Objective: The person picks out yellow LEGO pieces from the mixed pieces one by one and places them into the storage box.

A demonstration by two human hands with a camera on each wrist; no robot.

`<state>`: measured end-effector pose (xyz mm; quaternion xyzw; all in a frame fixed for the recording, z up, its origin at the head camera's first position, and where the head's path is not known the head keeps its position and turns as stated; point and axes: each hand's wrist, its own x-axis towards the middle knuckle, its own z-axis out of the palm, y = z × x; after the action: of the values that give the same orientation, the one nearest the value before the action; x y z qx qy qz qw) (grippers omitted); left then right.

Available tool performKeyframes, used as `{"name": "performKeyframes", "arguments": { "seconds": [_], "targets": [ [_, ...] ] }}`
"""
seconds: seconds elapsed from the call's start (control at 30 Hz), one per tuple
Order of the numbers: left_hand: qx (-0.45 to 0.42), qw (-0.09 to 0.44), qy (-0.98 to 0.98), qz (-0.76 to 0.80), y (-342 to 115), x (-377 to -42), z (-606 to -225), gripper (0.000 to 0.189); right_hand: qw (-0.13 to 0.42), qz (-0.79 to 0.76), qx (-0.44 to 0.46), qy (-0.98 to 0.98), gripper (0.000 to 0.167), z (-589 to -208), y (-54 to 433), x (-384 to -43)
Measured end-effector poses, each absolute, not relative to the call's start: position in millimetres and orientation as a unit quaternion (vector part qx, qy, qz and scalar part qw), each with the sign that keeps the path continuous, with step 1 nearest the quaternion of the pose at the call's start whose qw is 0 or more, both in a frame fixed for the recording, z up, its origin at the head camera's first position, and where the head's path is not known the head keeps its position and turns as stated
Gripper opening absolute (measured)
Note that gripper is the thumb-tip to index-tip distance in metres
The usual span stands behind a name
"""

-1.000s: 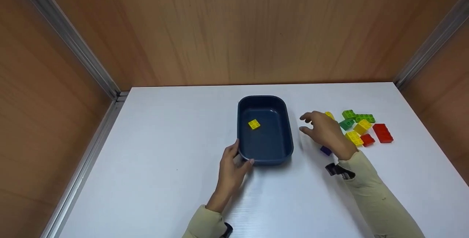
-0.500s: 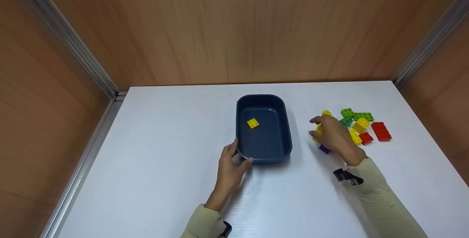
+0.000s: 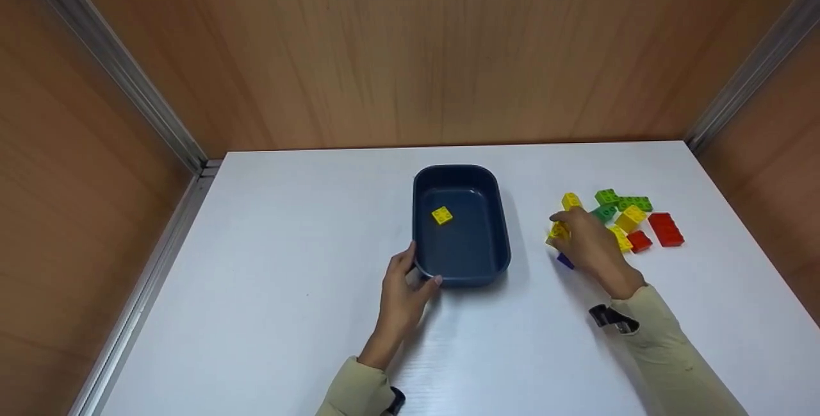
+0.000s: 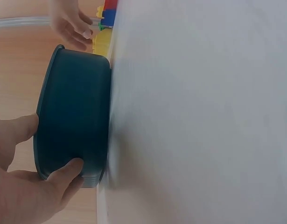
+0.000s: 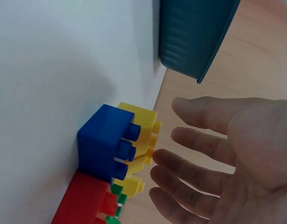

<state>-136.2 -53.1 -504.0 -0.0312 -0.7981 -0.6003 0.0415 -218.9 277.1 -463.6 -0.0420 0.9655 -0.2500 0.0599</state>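
Note:
My left hand [image 3: 398,304] holds a dark blue plastic bin [image 3: 461,275] by its near left corner, thumb on the near side, fingers along the left side. One small yellow toy brick [image 3: 442,215] lies inside the bin. Over the left end of a loose group of toy bricks hovers my right hand [image 3: 589,243]. A yellow brick [image 3: 556,234] lies below its fingertips, with a blue brick [image 3: 565,261] partly hidden beside it. In the right wrist view, the right fingers [image 5: 194,172] are spread, gently bent and hold nothing, apart from the blue brick [image 5: 99,140].
Further bricks lie on the white table [image 3: 288,243]: a yellow brick [image 3: 571,200], green bricks [image 3: 635,204], another yellow one [image 3: 631,217], and red bricks [image 3: 666,229]. Wooden panels [image 3: 448,50] stand behind and at both sides.
My right hand has moved right, away from the bin, and come down over the yellow brick at the group's left end. The left hand has stayed on the bin.

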Motion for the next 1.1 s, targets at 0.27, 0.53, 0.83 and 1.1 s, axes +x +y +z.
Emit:
{"name": "performKeyframes", "arguments": {
  "seconds": [0.27,0.53,0.83,1.1],
  "targets": [
    [-0.023,0.032,-0.791,-0.610,-52.1,-136.2,-504.0,0.079,0.022,-0.227,-0.058,0.972,0.041,-471.3,277.0,-213.6],
    [-0.027,0.043,-0.798,-0.601,-52.8,-136.1,-505.0,0.079,0.006,-0.212,-0.057,0.976,0.038,-474.9,274.8,-210.6],
    [-0.026,0.046,-0.795,-0.604,-52.5,-136.3,-506.3,0.078,0.008,-0.204,-0.058,0.977,0.041,-479.1,274.8,-212.3],
    [-0.019,0.046,-0.797,-0.602,-52.1,-136.1,-506.2,0.078,0.012,-0.206,-0.060,0.977,0.039,-479.5,274.9,-212.2]
  ]
}}
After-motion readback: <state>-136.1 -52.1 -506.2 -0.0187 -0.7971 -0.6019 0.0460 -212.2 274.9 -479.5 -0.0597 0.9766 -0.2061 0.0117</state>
